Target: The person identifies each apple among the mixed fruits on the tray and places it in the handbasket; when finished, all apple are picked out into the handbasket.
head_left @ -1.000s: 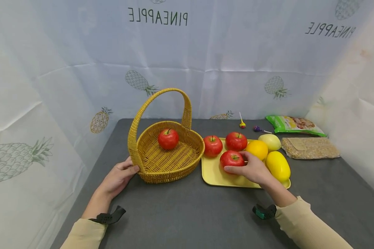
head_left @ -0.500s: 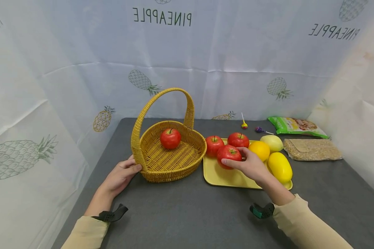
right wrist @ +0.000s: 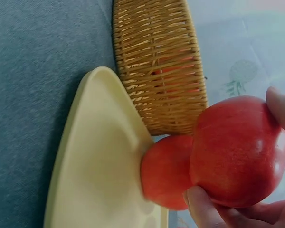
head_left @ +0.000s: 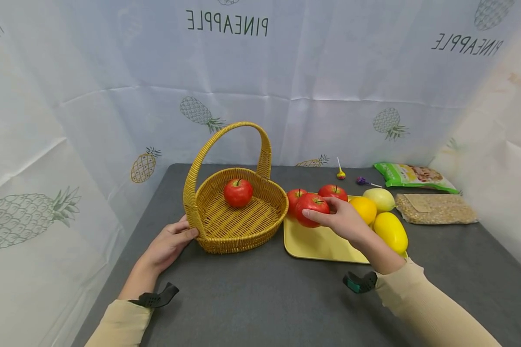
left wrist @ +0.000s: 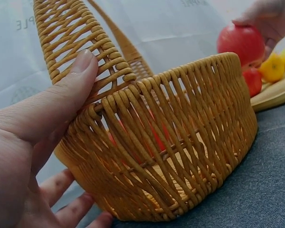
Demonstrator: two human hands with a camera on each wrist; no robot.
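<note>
My right hand [head_left: 345, 220] holds a red apple [head_left: 311, 210] above the near left part of a yellow tray [head_left: 317, 246]. The right wrist view shows thumb and fingers round that apple [right wrist: 240, 152], clear of the tray. A heart-shaped wicker basket [head_left: 239, 245] with a tall arched handle stands left of the tray, one red apple [head_left: 238, 193] inside. At the basket's left side my left hand [head_left: 167, 246] grips it, thumb on the handle's base and fingers against the outer wall [left wrist: 147, 156]. Two more red apples lie at the tray's back, the left one [head_left: 293, 198] partly hidden.
On the tray's right side lie an orange fruit [head_left: 364, 209], a pale yellow-green fruit [head_left: 380, 199] and a long yellow fruit [head_left: 390, 232]. Behind are two lollipops [head_left: 340, 174], a green packet [head_left: 414, 177] and a clear bag of grain [head_left: 436, 209]. A pineapple-print curtain [head_left: 260, 72] encloses the table.
The right hand has lifted the apple off the tray and carried it up and left toward the basket. The left hand stays at the basket; the whole view has shifted slightly.
</note>
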